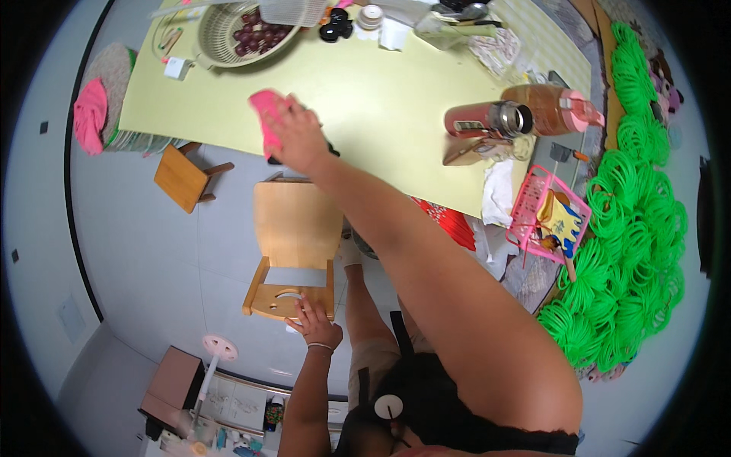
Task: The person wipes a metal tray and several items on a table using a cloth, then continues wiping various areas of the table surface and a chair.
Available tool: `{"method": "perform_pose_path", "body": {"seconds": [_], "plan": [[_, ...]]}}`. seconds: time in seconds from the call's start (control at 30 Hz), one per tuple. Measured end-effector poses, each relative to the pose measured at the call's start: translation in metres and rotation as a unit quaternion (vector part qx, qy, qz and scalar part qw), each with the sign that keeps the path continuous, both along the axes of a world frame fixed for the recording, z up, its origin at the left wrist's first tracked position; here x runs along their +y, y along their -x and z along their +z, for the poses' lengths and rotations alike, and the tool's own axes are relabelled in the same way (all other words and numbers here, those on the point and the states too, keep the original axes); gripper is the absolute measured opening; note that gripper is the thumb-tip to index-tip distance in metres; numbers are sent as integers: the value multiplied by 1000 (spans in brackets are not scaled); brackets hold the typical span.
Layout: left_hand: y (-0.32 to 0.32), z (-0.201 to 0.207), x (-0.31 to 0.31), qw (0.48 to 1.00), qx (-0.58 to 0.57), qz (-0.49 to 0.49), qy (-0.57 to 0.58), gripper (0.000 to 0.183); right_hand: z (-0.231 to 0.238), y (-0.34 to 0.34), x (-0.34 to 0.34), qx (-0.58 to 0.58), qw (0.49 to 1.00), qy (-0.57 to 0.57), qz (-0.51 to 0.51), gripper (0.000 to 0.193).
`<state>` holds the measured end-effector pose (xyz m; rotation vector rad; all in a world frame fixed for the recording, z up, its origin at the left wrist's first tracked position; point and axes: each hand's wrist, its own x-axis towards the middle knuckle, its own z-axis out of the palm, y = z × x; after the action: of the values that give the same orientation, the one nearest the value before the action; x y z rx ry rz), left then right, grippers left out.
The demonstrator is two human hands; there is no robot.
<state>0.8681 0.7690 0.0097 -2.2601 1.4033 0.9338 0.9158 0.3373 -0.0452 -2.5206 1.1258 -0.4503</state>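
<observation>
Stretched across the pale yellow table (365, 99), my right hand (301, 139) holds a bright pink cloth (265, 114) against the tabletop near its front edge. Part of the cloth is hidden under the palm and fingers. Lower down, my left hand (314, 327) grips the top of a light wooden chair (297, 221). Its fingers reach over the board beside a curved cutout, with the thumb at the outer edge. A small dark object shows partly beside my right wrist, too hidden to name.
A basket of grapes (242, 61) stands at the table's far left. A red thermos (476, 120), a pink-lidded jug (552, 110) and a pink basket (525, 206) are on the right. Green coiled tubing (624, 282) is heaped beyond. A wooden stool (181, 179) stands left of the chair.
</observation>
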Motion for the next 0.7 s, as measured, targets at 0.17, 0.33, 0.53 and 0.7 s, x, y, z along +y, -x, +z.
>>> {"method": "perform_pose_path", "body": {"seconds": [0.17, 0.33, 0.53, 0.7], "plan": [[1, 9, -5, 1000, -16, 1, -22, 73, 15, 74, 36, -28, 999, -9, 27, 62], [6, 15, -15, 999, -19, -18, -19, 74, 11, 188, 72, 44, 998, -22, -46, 60], [4, 30, -26, 996, -27, -20, -80, 82, 17, 293, 118, 93, 986, -57, -123, 65], [14, 46, -74, 979, -4, -1, -205, 102, 24, 358, 153, 107, 971, -89, -193, 65]]}}
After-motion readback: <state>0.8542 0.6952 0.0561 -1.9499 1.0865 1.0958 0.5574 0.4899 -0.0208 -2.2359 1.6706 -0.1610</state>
